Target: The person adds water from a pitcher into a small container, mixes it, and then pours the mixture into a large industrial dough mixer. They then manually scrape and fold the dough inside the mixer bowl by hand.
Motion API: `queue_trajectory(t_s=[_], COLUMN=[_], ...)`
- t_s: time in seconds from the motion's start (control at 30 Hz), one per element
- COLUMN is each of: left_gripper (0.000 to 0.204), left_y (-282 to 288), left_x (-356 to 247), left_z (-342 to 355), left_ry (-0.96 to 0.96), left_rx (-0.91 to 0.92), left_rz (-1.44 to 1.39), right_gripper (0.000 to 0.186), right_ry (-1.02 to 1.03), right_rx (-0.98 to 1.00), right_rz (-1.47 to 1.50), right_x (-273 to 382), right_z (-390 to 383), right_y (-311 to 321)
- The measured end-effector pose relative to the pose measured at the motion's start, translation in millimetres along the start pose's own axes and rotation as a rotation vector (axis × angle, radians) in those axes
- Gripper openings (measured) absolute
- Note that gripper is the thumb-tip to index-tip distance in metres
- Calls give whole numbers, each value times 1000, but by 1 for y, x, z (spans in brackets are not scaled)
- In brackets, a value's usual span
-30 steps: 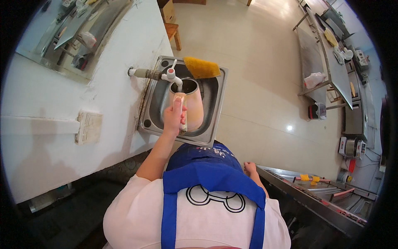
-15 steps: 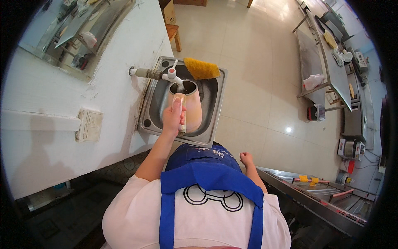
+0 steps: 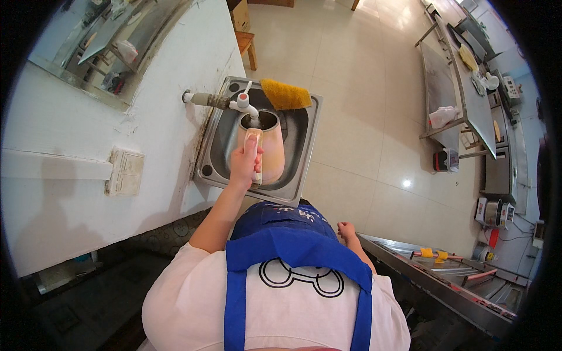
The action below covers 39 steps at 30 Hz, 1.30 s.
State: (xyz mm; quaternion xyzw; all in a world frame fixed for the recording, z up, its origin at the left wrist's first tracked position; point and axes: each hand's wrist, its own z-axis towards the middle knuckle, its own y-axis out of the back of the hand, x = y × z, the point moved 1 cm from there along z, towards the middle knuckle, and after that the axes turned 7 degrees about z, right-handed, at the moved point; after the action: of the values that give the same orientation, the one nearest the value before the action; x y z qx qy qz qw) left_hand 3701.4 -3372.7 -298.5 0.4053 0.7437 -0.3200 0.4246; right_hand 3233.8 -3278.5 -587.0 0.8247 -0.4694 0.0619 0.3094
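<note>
My left hand is wrapped round the handle of a pale pinkish-cream kettle with an open top. It is held inside a stainless steel sink. Over the kettle's mouth juts a white tap with a raised lever. Water seems to run from the spout into the kettle; the level inside cannot be made out. Across the sink's far rim lies a yellow cloth. Away from the sink, my right hand hangs by my right side with its fingers curled in, and nothing shows in it.
A white wall with a switch box and a mirror stands to the left. Beyond the sink is a wooden stool. Metal shelving runs along the far right. A metal-edged counter lies close at my right.
</note>
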Motion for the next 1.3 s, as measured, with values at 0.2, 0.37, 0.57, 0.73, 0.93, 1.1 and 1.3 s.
queue_trajectory(t_s=[0.2,0.37,0.57,0.73,0.93,1.1,1.3], left_gripper=[52,52,53,53,53,49,50], left_y=[-2,0,3,3,6,4,19], left_x=[-3,-4,-1,-2,-1,-6,5], left_z=[1,-1,2,2,7,8,19], left_ry=[-11,-16,-5,10,25,90,147], left_rx=[4,0,24,23,44,60,206], left_rz=[-3,8,2,22,48,49,71], right_gripper=[32,32,30,31,30,30,29], right_ry=[144,192,57,2,46,55,21], right_rx=[-57,-87,38,-10,-19,-24,-6], right_rz=[-13,-66,-40,-8,14,43,-3], right_x=[15,24,21,18,11,6,27], right_z=[31,30,8,-11,-3,4,-10], right_y=[-4,-4,-6,-10,-11,-15,-16])
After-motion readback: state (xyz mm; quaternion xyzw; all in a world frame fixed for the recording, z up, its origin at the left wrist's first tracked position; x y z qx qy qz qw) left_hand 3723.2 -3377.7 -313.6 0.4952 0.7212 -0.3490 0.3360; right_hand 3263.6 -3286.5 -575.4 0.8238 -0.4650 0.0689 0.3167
